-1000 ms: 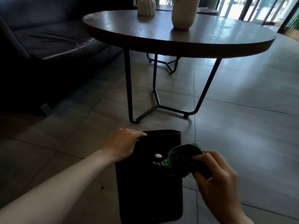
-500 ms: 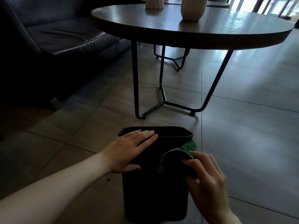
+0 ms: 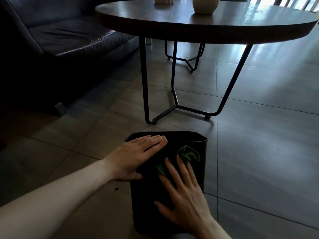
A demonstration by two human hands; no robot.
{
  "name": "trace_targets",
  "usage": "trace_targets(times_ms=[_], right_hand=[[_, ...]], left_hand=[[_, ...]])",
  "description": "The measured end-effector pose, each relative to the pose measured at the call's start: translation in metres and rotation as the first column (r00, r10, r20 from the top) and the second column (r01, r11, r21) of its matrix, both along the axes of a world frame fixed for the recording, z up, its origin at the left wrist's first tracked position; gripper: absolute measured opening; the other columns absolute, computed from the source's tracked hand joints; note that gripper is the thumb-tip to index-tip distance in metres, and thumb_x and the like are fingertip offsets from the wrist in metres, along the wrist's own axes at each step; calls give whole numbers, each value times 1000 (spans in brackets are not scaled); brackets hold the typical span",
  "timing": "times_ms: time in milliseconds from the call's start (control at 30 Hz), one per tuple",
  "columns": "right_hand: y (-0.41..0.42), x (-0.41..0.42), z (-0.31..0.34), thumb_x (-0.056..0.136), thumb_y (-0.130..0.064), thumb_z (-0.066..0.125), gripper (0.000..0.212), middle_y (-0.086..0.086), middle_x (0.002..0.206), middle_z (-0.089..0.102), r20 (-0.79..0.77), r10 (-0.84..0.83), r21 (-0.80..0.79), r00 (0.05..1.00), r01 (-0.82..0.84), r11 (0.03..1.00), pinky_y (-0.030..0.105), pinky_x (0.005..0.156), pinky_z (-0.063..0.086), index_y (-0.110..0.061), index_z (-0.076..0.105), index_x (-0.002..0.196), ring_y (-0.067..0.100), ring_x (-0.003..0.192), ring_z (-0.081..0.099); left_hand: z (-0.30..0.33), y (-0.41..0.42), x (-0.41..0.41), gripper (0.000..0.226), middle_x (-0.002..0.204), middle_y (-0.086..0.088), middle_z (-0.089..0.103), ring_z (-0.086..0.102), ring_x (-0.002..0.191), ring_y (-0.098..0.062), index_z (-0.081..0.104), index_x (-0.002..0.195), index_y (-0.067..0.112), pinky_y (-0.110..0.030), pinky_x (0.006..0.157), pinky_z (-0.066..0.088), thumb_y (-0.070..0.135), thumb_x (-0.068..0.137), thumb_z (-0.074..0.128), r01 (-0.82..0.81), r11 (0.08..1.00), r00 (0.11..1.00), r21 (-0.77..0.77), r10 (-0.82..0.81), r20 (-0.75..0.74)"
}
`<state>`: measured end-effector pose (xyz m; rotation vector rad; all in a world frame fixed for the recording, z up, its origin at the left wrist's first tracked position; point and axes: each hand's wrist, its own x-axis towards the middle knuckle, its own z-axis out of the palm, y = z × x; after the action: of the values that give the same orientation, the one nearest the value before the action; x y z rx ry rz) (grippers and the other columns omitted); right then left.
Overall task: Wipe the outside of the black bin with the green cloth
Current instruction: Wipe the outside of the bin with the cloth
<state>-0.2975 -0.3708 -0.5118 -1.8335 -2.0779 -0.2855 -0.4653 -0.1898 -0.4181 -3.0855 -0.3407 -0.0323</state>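
Down on the tiled floor (image 3: 259,152), the black bin (image 3: 148,200) stood while the left hand (image 3: 134,157) lay open and flat by its rim, apparently steadying it, as the right hand (image 3: 183,195), fingers spread, pressed the green cloth (image 3: 187,155) against its near side.

Single head-worn wide-angle view, looking forward and steeply down from above the black bin (image 3: 165,204), close enough that both forearms enter from the lower edge. Bin low and centred, just below the lens; left hand (image 3: 136,157) and right hand (image 3: 184,195) right over it. Beyond the bin, the round table (image 3: 207,26), cut off at the top edge. Left of the table, a dark sofa (image 3: 72,37). Straight lines bowed toward the edges.
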Motion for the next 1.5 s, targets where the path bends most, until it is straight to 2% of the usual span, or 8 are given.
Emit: trace_targets(times_ms=[167, 400, 667, 867, 1100, 1267, 1367, 1500], right_hand=[[-16, 15, -11, 101, -29, 60, 34, 13, 158, 44, 242, 214, 20, 946, -225, 974, 49, 109, 48, -26, 61, 134, 36, 150, 34], [25, 32, 45, 89, -24, 76, 59, 20, 164, 20, -180, -110, 108, 977, 131, 985, 48, 106, 43, -27, 55, 143, 39, 153, 22], [-30, 14, -20, 101, -23, 58, 14, 19, 159, 40, 202, 273, -50, 941, -268, 962, 43, 112, 45, -25, 63, 114, 34, 153, 28], [20, 41, 38, 98, -25, 49, 42, 19, 161, 36, -131, -108, 143, 986, 126, 982, 54, 119, 32, -19, 61, 138, 39, 153, 25], [-32, 9, -24, 101, -20, 57, 16, 10, 148, 57, 272, 334, -6, 903, -345, 939, 45, 109, 49, -28, 70, 102, 30, 139, 52], [2, 40, 17, 95, -25, 57, 29, 17, 154, 47, -9, -26, 160, 1000, 27, 987, 55, 116, 39, -22, 70, 121, 38, 146, 39], [27, 38, 39, 91, -22, 63, 50, 21, 156, 41, -161, -243, 171, 957, 270, 948, 55, 118, 32, -21, 56, 141, 42, 147, 31], [-8, -1, -13, 83, -36, 60, 60, 19, 157, 42, 151, 0, 17, 988, -3, 1000, 56, 118, 33, -25, 55, 142, 40, 143, 39]], left_hand=[[-2, 0, -2, 141, 171, -2, 0, 0, 157, -16, -4, 161, 15, -33, 127, 7, 53, 61, 88, -6, 1000, 1000, 10, 6, -20], [2, -3, -1, 127, 170, -6, 8, 7, 157, -18, 3, 162, 12, -33, 127, 11, 57, 69, 77, -10, 1000, 1000, 15, 10, 5], [1, -3, -3, 143, 170, -2, 5, 4, 157, -17, -2, 162, 15, -33, 127, 9, 56, 59, 89, -15, 1000, 1000, 6, 15, -22], [3, -6, -2, 136, 169, -5, 13, 13, 156, -18, 6, 162, 12, -34, 127, 14, 53, 60, 87, -37, 999, 999, 3, 37, 3], [2, -5, -3, 144, 170, -2, 9, 8, 156, -16, 1, 162, 16, -32, 127, 11, 58, 57, 89, -34, 999, 999, -5, 34, -14], [2, -6, -2, 140, 169, -4, 16, 15, 156, -18, 6, 162, 13, -34, 127, 16, 55, 57, 89, -44, 999, 999, -9, 44, -7], [4, -6, -1, 137, 168, -5, 17, 17, 155, -19, 7, 162, 13, -34, 127, 16, 53, 59, 88, -43, 999, 999, -5, 43, -13], [3, -6, -1, 139, 169, -3, 13, 14, 156, -17, 4, 162, 15, -35, 127, 18, 54, 59, 89, -48, 999, 999, -5, 48, -17]])
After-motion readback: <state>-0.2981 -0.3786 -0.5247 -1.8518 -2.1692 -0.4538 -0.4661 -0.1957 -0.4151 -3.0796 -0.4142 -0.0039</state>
